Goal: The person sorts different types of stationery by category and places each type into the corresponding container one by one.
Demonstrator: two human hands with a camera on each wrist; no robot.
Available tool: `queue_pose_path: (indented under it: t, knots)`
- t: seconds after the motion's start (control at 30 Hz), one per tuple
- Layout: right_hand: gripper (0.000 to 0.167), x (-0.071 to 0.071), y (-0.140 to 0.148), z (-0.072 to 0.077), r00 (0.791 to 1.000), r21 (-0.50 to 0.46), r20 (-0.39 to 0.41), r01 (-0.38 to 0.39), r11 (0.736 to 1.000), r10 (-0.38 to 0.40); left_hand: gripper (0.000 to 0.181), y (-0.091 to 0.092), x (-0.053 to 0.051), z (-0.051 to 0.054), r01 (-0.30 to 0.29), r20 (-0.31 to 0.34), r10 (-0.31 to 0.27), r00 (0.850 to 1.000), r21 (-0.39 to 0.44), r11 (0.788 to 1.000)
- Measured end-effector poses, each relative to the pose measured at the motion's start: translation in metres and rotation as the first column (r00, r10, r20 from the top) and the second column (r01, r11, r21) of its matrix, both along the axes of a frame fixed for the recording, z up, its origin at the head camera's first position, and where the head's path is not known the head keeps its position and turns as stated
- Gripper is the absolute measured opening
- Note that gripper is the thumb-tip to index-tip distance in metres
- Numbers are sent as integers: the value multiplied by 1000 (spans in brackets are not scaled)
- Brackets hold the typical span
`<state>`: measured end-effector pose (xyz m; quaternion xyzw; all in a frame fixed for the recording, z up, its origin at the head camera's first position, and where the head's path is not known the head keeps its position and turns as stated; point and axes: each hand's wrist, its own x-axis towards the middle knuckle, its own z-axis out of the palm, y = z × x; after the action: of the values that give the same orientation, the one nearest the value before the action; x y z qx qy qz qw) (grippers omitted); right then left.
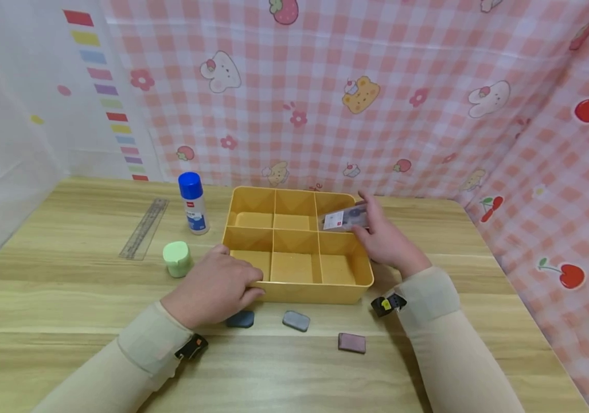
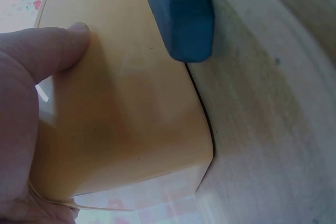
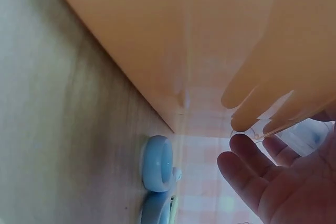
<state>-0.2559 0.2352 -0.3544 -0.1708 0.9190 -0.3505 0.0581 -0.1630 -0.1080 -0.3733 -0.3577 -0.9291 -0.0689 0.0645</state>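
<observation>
A yellow organizer box (image 1: pixel 304 292) with several compartments stands on the wooden table. My left hand (image 1: pixel 217 287) grips its front left corner; in the left wrist view the thumb (image 2: pixel 63 51) lies against the outer wall (image 2: pixel 126 103). At the back right compartment, my right hand (image 1: pixel 384 235) holds a clear plastic packet (image 1: pixel 343 219) with a white label, tilted at the rim. What is inside the packet is unclear. The right wrist view shows that hand (image 3: pixel 294 182) beside the box's outer wall (image 3: pixel 157 40), the packet (image 3: pixel 310 135) partly hidden.
Left of the box are a glue bottle (image 1: pixel 196 212) with blue cap, a clear ruler (image 1: pixel 144 229) and a light green container (image 1: pixel 177 258). In front lie dark blue (image 1: pixel 240 319), grey (image 1: pixel 296 320) and mauve (image 1: pixel 351 343) blocks. Light blue ring handles (image 3: pixel 152 163) lie near the box.
</observation>
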Motion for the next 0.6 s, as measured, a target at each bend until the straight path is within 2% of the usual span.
queue_pose_path:
  t: [0.2, 0.6]
  knots:
    - [80, 1, 3, -4, 1000, -37, 22, 14, 999, -13, 33, 2, 0, 0, -1, 7, 1, 1000, 0, 1000]
    - [81, 1, 4, -5, 1000, -45, 26, 15, 999, -14, 35, 0, 1, 1, -5, 0, 5, 1000, -1, 1000]
